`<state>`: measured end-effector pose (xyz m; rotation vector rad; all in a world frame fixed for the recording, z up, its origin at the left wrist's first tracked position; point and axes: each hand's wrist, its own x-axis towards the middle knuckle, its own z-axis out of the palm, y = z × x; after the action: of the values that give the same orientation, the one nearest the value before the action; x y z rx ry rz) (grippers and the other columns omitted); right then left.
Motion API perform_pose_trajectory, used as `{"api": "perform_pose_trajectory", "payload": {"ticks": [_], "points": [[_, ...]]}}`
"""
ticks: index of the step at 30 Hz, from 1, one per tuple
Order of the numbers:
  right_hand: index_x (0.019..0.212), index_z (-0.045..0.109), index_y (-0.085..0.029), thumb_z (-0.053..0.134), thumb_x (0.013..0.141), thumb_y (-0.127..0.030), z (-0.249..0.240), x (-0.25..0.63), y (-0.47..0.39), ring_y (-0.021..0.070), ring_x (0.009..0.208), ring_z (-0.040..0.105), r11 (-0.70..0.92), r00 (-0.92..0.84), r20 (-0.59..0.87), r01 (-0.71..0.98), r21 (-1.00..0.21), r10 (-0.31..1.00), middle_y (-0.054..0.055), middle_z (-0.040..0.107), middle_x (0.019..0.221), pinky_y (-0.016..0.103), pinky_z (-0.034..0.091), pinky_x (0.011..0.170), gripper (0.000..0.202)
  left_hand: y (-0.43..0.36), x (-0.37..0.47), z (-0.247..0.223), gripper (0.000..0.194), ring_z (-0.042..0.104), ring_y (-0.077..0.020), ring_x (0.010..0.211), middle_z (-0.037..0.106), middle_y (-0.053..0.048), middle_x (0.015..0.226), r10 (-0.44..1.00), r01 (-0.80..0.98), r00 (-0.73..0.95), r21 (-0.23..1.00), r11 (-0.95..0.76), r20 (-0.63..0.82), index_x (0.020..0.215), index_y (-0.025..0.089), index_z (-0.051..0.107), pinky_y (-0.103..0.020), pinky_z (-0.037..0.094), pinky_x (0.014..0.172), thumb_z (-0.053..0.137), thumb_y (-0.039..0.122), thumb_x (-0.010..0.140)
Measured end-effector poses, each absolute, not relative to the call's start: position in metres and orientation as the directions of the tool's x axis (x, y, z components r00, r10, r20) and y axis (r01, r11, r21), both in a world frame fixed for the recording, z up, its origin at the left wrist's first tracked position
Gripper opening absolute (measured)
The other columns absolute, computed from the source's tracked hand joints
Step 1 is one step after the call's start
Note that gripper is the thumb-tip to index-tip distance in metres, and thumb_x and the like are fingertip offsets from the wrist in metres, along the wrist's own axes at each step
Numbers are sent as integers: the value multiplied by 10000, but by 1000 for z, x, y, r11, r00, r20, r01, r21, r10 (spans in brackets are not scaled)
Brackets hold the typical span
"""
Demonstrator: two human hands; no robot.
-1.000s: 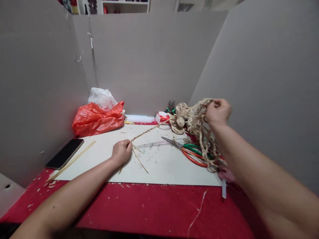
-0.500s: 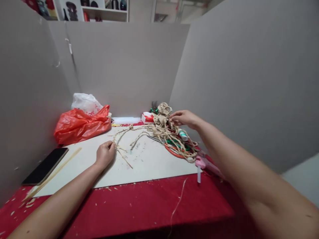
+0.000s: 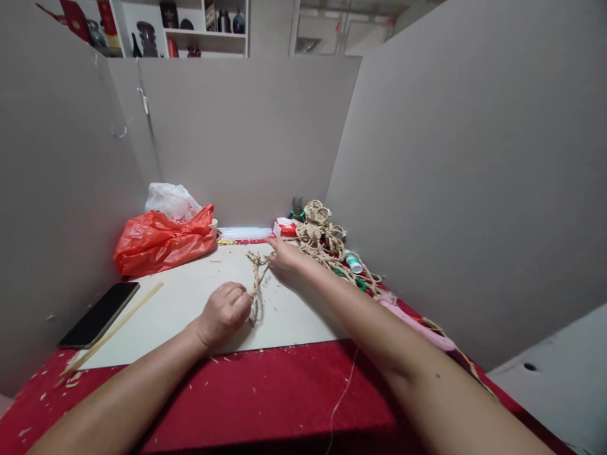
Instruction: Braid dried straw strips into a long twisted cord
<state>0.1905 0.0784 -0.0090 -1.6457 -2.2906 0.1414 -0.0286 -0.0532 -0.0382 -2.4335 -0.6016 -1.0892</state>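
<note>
My left hand (image 3: pixel 226 311) is closed around a tan braided rope (image 3: pixel 257 273) above the white board (image 3: pixel 190 328). From the fist the rope rises to a knotted, frayed bend, and a loose bit hangs below the fingers. My right hand (image 3: pixel 285 258) reaches across to the rope's far part, index finger pointing left, thumb side against the strand; its other fingers are mostly hidden. Behind that hand lies a tangled heap of the same rope (image 3: pixel 322 237), partly covered by my right forearm.
On the left are a red plastic bag (image 3: pixel 164 243), a white bag (image 3: pixel 173 201), a black phone (image 3: pixel 99 316) and a pale flat strip (image 3: pixel 118 322). A red-white box (image 3: pixel 284 228), green-handled pliers (image 3: pixel 298 212), a white-green tube (image 3: pixel 353 261) and a pink tool (image 3: pixel 417 325) lie right. Grey panels (image 3: pixel 237 126) enclose the table.
My right hand has left the rope heap and moved left and nearer, to the rope by my left hand. My left hand has shifted right with the rope. The view has tilted slightly.
</note>
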Motion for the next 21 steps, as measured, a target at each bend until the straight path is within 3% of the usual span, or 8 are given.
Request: {"api": "perform_pose_trajectory", "payload": {"ticks": [2,5,11,13,15,21], "points": [[1316,510,-236,570,778,-230,-16,176,81,258,1144,536,323,-300,138,928,-186,944,105,542,1315,307,418,909,542,-59,-26,-37,128,570,-179,805,565,-53,685,130,476,644,-261,-840,754,733,166,549,-325,504,765,490,78,805],[1038,683,-212,569,768,-250,-23,168,89,248,960,619,320,-313,65,933,-165,948,102,683,1044,305,448,795,296,-62,-25,-37,121,573,-177,820,535,-32,637,79,445,662,-307,-841,745,717,166,531,-320,514,783,508,88,806],[744,688,-187,678,628,-146,-19,180,96,243,747,625,323,-315,72,934,-154,946,102,680,768,310,427,652,124,-58,-29,-40,123,573,-174,826,550,-36,648,92,467,639,-290,-836,764,705,165,511,-312,511,794,515,88,802],[665,646,-178,666,666,-161,-10,187,92,227,701,611,317,-292,152,932,-175,944,97,647,691,303,413,632,26,-57,-30,-39,114,572,-176,818,566,-47,671,113,483,626,-270,-833,771,721,164,518,-315,509,780,504,89,805],[637,593,-183,614,745,-208,6,193,89,200,665,587,311,-249,276,927,-210,928,78,612,649,292,397,620,112,-55,-31,-39,116,569,-174,797,578,-58,689,150,500,609,-230,-835,779,721,163,516,-315,505,755,495,91,809],[812,499,-196,381,907,-261,97,215,82,158,725,513,335,-22,686,884,-327,727,55,597,792,280,379,667,165,-48,-38,-38,138,543,-163,688,586,-54,691,336,603,499,-42,-797,799,724,177,512,-306,470,652,458,108,830]]}}
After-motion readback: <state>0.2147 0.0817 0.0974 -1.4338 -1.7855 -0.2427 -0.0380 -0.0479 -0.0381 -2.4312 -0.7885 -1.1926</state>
